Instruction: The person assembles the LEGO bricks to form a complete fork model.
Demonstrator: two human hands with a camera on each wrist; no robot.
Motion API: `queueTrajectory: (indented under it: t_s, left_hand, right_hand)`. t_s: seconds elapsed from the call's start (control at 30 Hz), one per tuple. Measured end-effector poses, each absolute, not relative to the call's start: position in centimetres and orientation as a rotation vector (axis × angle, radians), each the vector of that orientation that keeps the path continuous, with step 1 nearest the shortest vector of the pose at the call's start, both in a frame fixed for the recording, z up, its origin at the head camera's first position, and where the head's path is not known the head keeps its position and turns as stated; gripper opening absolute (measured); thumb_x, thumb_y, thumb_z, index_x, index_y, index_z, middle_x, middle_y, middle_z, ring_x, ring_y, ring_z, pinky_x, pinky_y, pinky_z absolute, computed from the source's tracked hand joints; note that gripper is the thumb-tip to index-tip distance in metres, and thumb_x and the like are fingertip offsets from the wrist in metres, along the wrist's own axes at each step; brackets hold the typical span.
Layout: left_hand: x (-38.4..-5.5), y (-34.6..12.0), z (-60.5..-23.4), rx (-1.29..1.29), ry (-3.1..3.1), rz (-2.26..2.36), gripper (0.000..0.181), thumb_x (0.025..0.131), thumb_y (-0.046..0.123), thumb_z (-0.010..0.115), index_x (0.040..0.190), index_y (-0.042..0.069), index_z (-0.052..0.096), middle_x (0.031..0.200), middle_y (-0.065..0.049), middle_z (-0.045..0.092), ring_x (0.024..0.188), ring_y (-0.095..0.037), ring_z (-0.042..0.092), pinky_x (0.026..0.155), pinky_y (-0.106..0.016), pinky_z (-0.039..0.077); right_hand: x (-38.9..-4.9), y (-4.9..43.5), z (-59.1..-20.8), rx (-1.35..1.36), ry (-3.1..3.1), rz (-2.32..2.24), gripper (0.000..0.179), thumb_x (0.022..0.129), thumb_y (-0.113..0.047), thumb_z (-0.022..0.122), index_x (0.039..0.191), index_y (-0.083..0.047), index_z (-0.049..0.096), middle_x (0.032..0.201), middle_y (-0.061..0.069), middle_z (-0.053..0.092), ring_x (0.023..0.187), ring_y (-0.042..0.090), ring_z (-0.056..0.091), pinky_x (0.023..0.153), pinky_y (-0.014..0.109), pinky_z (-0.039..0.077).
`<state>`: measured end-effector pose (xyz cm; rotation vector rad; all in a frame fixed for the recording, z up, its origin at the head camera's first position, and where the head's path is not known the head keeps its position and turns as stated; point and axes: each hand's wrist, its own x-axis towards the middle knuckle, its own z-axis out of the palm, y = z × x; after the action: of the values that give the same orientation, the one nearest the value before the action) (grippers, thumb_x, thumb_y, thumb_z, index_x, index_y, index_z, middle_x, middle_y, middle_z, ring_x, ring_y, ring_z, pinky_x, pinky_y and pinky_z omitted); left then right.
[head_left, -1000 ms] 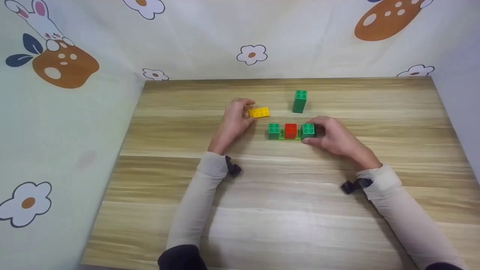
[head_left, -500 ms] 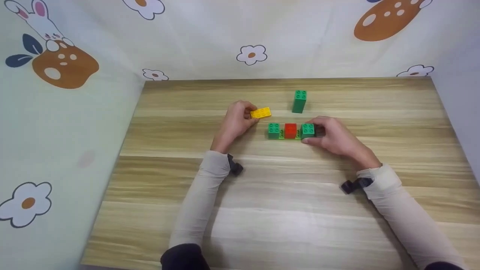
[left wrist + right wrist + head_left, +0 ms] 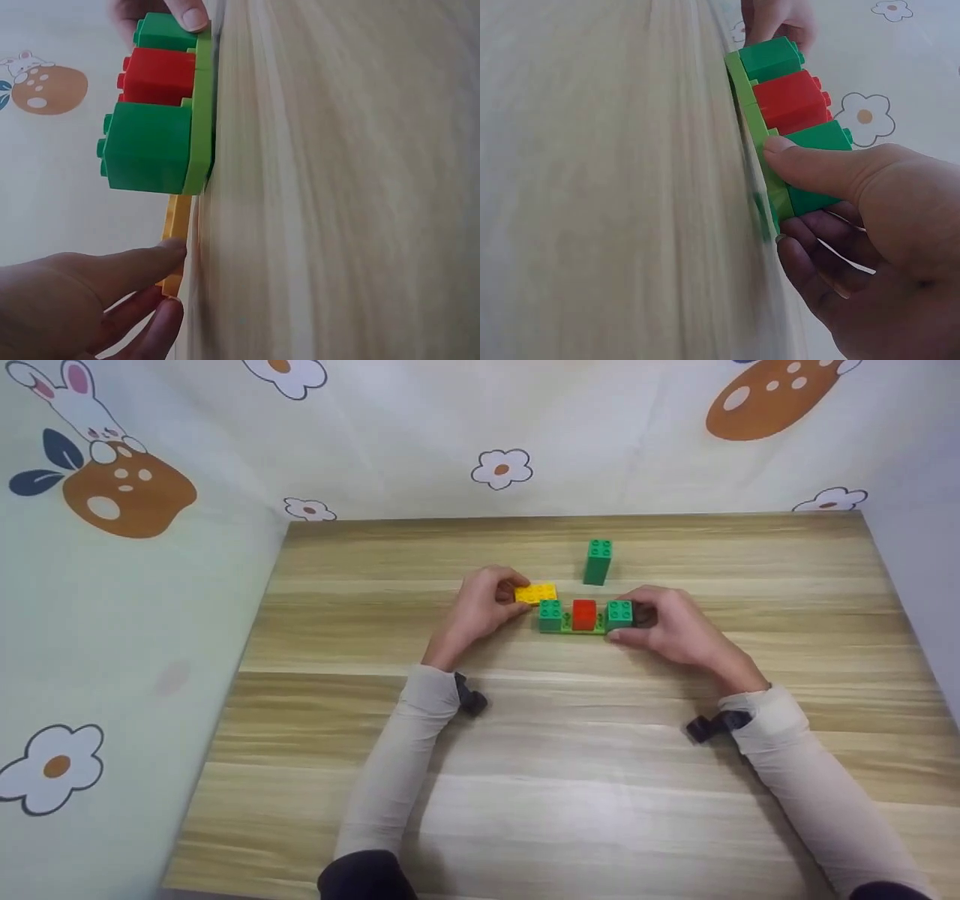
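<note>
My left hand [image 3: 484, 604] pinches a flat yellow building brick [image 3: 535, 594] by its left end, between thumb and fingers. Just right of it is a row of joined bricks: a thin light green base [image 3: 201, 127] carrying a green brick [image 3: 550, 616], a red brick [image 3: 584, 615] and another green brick [image 3: 619, 614]. Thumb and fingers of my right hand [image 3: 675, 626] grip the right end of this row. In the left wrist view, the yellow brick's far end is hidden behind the near green brick; whether the two touch, I cannot tell.
A tall green stack [image 3: 598, 562] stands upright behind the row on the wooden table [image 3: 525, 780]. Cloth walls [image 3: 397, 442] with printed flowers and fruit enclose the table at the back and sides.
My left hand has moved right and slightly toward me with the yellow brick, up to the row. The right hand and row have shifted slightly right and up in the head view.
</note>
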<state>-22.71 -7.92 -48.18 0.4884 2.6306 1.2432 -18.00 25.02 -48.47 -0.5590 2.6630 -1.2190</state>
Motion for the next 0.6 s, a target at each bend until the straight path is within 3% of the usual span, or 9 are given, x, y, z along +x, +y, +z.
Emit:
queueTrajectory:
  t_s: [0.17,0.43,0.6]
  left_hand:
    - [-22.5,-7.8,-48.7,0.563,2.551,1.318,0.033,0.093,0.007,0.086,0.125,0.003,0.077,0.125,-0.011,0.077,0.107,-0.022,0.076,0.099,-0.030,0.064]
    - [-22.0,-7.0,-48.9,0.605,2.503,1.307,0.037,0.089,0.010,0.090,0.123,0.003,0.077,0.117,-0.011,0.078,0.100,-0.020,0.074,0.094,-0.028,0.064]
    - [-21.5,-6.0,-49.0,0.646,2.481,1.275,0.042,0.088,0.016,0.093,0.124,0.004,0.076,0.110,-0.010,0.078,0.094,-0.018,0.074,0.089,-0.027,0.065]
  right_hand:
    - [-18.1,25.4,-48.0,-0.545,2.659,-1.255,0.040,0.087,-0.017,0.094,0.124,-0.014,0.080,0.118,0.004,0.080,0.100,0.020,0.072,0.090,0.025,0.061]
    - [-18.1,25.6,-47.2,-0.476,2.657,-1.300,0.040,0.088,-0.018,0.093,0.126,-0.014,0.079,0.117,0.005,0.080,0.103,0.022,0.074,0.097,0.037,0.065]
    - [-18.0,25.8,-46.6,-0.464,2.649,-1.351,0.040,0.088,-0.022,0.093,0.124,-0.016,0.079,0.116,0.004,0.079,0.103,0.021,0.072,0.098,0.036,0.064]
